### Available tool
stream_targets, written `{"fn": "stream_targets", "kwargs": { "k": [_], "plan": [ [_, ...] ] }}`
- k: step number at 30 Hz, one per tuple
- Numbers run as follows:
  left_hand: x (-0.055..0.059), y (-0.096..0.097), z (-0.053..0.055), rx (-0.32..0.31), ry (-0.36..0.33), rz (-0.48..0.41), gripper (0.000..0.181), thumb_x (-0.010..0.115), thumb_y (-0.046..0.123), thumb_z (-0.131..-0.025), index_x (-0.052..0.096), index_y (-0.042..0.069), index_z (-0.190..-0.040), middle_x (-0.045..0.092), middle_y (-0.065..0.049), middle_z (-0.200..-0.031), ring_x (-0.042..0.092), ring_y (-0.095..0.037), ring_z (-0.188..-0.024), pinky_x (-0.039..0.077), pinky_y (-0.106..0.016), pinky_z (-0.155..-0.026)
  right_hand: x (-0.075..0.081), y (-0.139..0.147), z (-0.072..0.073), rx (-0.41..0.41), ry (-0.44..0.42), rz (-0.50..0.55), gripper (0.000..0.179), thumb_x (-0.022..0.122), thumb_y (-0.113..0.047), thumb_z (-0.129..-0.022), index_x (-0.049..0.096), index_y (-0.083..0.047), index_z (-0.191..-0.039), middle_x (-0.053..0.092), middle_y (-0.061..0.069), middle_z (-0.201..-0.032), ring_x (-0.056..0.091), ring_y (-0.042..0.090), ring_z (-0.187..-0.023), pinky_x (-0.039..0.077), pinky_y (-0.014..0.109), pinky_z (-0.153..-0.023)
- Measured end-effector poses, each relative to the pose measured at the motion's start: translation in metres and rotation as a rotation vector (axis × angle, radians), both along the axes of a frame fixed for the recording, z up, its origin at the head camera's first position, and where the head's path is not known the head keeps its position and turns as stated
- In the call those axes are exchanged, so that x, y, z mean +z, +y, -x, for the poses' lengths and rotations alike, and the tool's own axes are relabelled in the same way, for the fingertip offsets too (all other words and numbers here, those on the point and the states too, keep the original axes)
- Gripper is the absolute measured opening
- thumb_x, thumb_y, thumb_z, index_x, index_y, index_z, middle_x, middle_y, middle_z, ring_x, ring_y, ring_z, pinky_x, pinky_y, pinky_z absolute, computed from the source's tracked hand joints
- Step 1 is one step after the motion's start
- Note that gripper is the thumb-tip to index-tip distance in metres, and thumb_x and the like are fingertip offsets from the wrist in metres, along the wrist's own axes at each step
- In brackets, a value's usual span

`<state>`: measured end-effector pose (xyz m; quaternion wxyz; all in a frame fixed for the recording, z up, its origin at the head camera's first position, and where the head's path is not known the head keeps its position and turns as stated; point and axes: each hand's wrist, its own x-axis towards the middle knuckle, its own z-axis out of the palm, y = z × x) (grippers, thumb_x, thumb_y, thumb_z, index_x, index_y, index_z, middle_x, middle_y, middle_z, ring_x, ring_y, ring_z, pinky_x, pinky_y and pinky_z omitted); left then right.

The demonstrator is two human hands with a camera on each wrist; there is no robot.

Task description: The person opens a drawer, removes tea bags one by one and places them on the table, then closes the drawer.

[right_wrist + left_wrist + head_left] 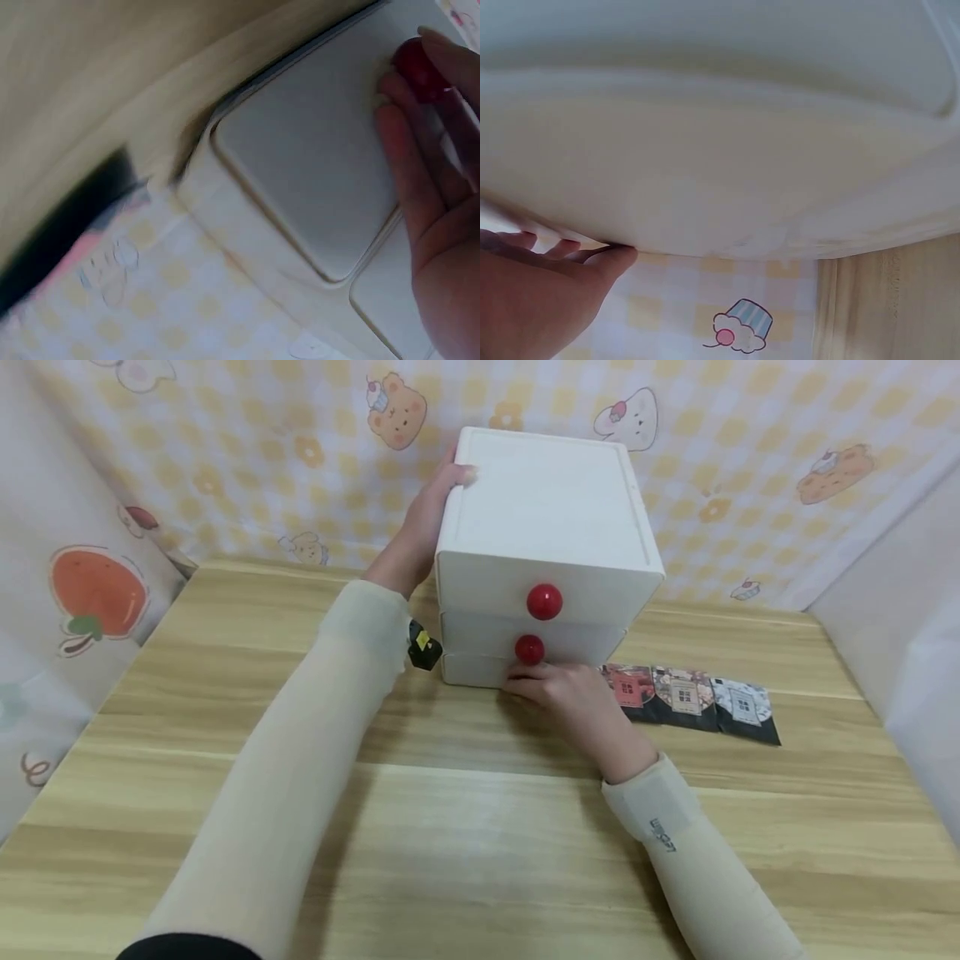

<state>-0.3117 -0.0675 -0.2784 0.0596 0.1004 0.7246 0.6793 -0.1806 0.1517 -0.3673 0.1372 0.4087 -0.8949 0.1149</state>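
A white drawer cabinet (547,497) stands on the wooden table, with its drawer fronts facing me. Red round knobs show on the top drawer (480,583) and the middle drawer (480,631). My left hand (427,518) grips the cabinet at its rear left edge, thumb over the top and fingers reaching round the back. Low at the front, my right hand (566,697) pinches the red knob (422,71) of the bottom drawer (315,142); in the head view that knob is hidden behind the fingers. All drawers look pushed in.
Three dark packets with printed labels, a red one (632,692), a floral one (684,697) and a pale one (746,703), lie in a row right of the cabinet. A patterned cloth (247,468) hangs behind. The wrist camera (424,647) sits by my left cuff.
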Motion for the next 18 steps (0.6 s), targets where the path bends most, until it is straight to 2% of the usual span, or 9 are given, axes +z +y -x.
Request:
{"fn": "stream_targets", "kwargs": {
  "k": [3, 5, 8, 11, 14, 16, 18],
  "plan": [
    [0.000, -0.002, -0.001, 0.011, -0.011, -0.006, 0.065, 0.028, 0.041, -0.099, 0.006, 0.047, -0.161, 0.009, 0.022, -0.168, 0.013, -0.002, -0.150, 0.013, -0.037, -0.122, 0.000, -0.001, -0.002, -0.002, -0.058, 0.054, 0.021, 0.081, -0.017, -0.085, 0.081, -0.013, -0.106, 0.079, 0.005, -0.106, 0.075, 0.019, -0.089, 0.058, 0.032, -0.073],
    [0.000, -0.003, -0.001, 0.005, 0.007, 0.018, 0.065, 0.027, 0.041, -0.100, 0.006, 0.044, -0.161, 0.009, 0.021, -0.168, 0.013, -0.002, -0.150, 0.013, -0.036, -0.122, 0.000, -0.001, -0.005, -0.009, -0.098, 0.078, 0.021, 0.080, -0.021, -0.087, 0.081, -0.013, -0.107, 0.078, 0.005, -0.108, 0.075, 0.019, -0.091, 0.057, 0.031, -0.071],
    [0.003, -0.006, 0.000, -0.022, 0.048, 0.092, 0.066, 0.026, 0.040, -0.100, 0.005, 0.040, -0.163, 0.007, 0.018, -0.169, 0.012, -0.003, -0.151, 0.013, -0.034, -0.122, 0.000, 0.001, -0.012, -0.025, -0.136, 0.104, 0.024, 0.077, -0.025, -0.089, 0.080, -0.014, -0.110, 0.078, 0.004, -0.113, 0.075, 0.019, -0.097, 0.057, 0.033, -0.074],
    [0.008, -0.012, -0.004, -0.022, 0.071, 0.230, 0.063, 0.023, 0.044, -0.103, 0.010, 0.033, -0.164, 0.016, 0.012, -0.169, 0.021, -0.006, -0.150, 0.020, -0.033, -0.122, 0.001, 0.007, -0.019, -0.045, -0.141, 0.130, 0.027, 0.078, -0.027, -0.088, 0.079, -0.013, -0.112, 0.077, 0.004, -0.116, 0.074, 0.021, -0.104, 0.059, 0.036, -0.080],
    [0.011, -0.021, -0.014, 0.004, 0.059, 0.361, 0.061, 0.017, 0.052, -0.106, 0.017, 0.031, -0.163, 0.026, 0.010, -0.167, 0.033, -0.009, -0.148, 0.028, -0.032, -0.121, 0.004, 0.014, -0.024, -0.095, -0.134, 0.176, 0.031, 0.081, -0.029, -0.085, 0.079, -0.012, -0.111, 0.077, 0.005, -0.115, 0.074, 0.022, -0.105, 0.059, 0.038, -0.082],
    [0.011, -0.027, -0.023, 0.015, 0.060, 0.411, 0.064, 0.011, 0.056, -0.106, 0.023, 0.028, -0.162, 0.032, 0.007, -0.166, 0.040, -0.015, -0.147, 0.032, -0.033, -0.120, 0.007, 0.020, -0.027, -0.142, -0.131, 0.207, 0.034, 0.084, -0.032, -0.082, 0.079, -0.012, -0.109, 0.077, 0.006, -0.114, 0.073, 0.023, -0.105, 0.058, 0.040, -0.084],
    [0.009, -0.034, -0.034, 0.018, 0.068, 0.449, 0.066, 0.008, 0.057, -0.106, 0.027, 0.027, -0.161, 0.033, 0.005, -0.166, 0.041, -0.021, -0.148, 0.033, -0.037, -0.121, 0.010, 0.027, -0.028, -0.185, -0.148, 0.233, 0.037, 0.085, -0.035, -0.081, 0.079, -0.011, -0.109, 0.077, 0.007, -0.113, 0.073, 0.024, -0.106, 0.058, 0.043, -0.087]
  ]
}}
